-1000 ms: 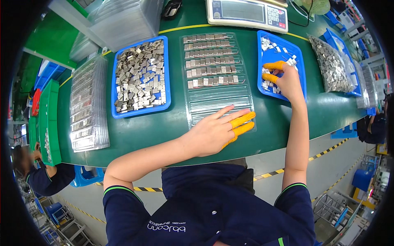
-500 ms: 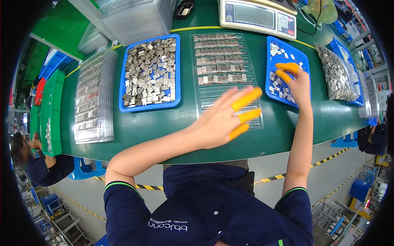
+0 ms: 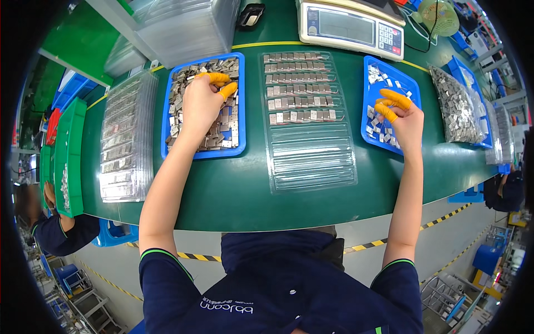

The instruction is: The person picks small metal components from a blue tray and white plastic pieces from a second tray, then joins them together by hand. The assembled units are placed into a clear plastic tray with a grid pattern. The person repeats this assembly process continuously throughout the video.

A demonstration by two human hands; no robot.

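Note:
My left hand [image 3: 203, 106], with yellow finger cots, reaches into a blue tray [image 3: 242, 111] of small silvery metal pieces [image 3: 221, 125]. Its fingertips draw together among the pieces, and what they pinch is hidden. At the right, my right hand [image 3: 405, 119] hovers over another blue tray [image 3: 367, 83] holding small white-and-metal parts [image 3: 376, 114]. Its cot-covered fingers curl in toward each other; anything between them is too small to make out. Between the trays lies a clear plastic blister tray [image 3: 311, 161], its far rows filled with metal pieces [image 3: 303, 102] and its near rows bare.
A stack of clear blister trays [image 3: 128, 133] stands left, near a green bin [image 3: 69, 161]. Clear plastic boxes [image 3: 186, 30] and a weighing scale [image 3: 350, 28] stand at the back. A bag of metal parts [image 3: 457, 106] lies right. Co-workers sit at both sides.
My left hand has swung left from above the blister tray into the tray of metal pieces. My right hand stays over its tray, slightly nearer to me.

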